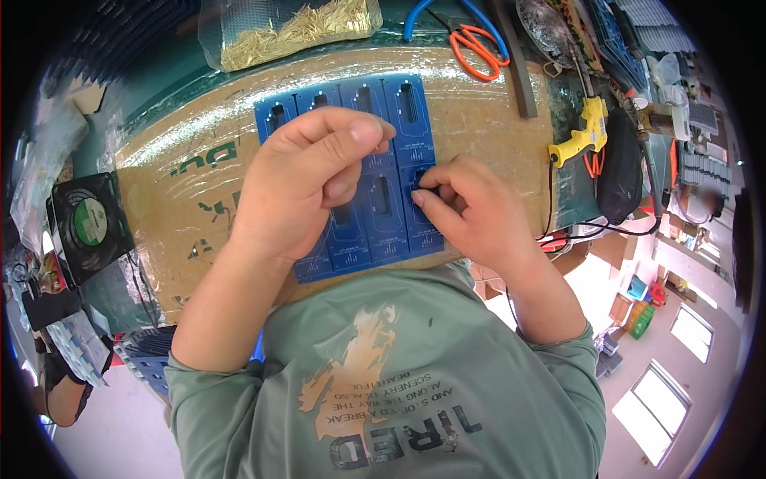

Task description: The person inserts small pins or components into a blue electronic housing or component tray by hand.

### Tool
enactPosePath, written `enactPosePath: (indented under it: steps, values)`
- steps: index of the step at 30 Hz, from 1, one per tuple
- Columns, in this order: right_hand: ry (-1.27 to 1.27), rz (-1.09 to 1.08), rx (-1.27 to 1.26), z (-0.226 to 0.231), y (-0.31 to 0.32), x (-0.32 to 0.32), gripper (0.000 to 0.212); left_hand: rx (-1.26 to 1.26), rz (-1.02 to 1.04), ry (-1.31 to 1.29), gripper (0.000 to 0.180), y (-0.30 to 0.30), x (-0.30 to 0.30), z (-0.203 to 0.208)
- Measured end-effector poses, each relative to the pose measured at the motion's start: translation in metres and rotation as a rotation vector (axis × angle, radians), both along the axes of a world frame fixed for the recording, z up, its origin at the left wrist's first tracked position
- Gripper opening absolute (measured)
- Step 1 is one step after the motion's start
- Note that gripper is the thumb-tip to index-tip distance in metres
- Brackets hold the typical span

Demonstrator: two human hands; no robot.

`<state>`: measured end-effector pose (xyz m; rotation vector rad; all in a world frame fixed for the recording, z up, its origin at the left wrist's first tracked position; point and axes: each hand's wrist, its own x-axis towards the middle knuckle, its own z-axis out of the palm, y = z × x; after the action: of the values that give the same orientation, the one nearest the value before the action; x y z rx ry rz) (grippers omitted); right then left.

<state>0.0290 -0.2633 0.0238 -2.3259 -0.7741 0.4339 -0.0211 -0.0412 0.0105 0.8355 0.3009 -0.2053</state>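
Observation:
A blue circuit board panel (pixel 388 231) with several slotted sections lies in front of me. My left hand (pixel 302 172) is raised over its left half, fingers curled and thumb pressed to the index finger. Whatever sits in that pinch, if anything, is too small to make out. On the panel's right side, my right hand (pixel 479 203) has thumb and fingers closed together at a slot by the edge. Its fingertips touch the board there, and what they grip is hidden. Part of the panel is covered by my left hand.
A cardboard sheet (pixel 183 199) lies under the panel. Beyond it stands a clear plastic tray (pixel 209 36) of thin gold-coloured pieces (pixel 299 33). Orange-handled cutters (pixel 476 54), a metal bar (pixel 515 68) and a yellow soldering gun (pixel 586 132) lie right; a black fan (pixel 89 223) stands left.

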Motion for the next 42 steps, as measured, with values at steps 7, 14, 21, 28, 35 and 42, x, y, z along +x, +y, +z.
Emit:
enactPosePath:
  steps: [7,14,21,28,35,42]
  values:
    - [0.644,-0.308,0.672,0.003,0.033,-0.005,0.026,0.008,0.054,0.022,0.019,-0.01,0.0,0.0]
    - [0.862,-0.35,0.79,0.01,0.045,0.006,0.033,0.146,0.079,-0.023,0.018,-0.015,-0.001,0.002]
    - [0.872,-0.381,0.731,0.006,0.031,0.013,0.024,0.21,0.153,0.033,0.015,-0.011,-0.001,0.0]
    - [0.434,-0.156,0.214,0.0,0.006,0.012,0.023,0.162,0.177,0.011,0.017,-0.01,0.0,0.003]
    - [0.356,-0.107,0.107,0.007,0.011,0.011,0.026,0.156,0.166,0.017,0.017,-0.009,0.0,0.001]
    - [0.345,-0.093,0.063,0.009,0.012,0.014,0.025,0.135,0.153,0.007,0.018,-0.008,0.0,0.002]
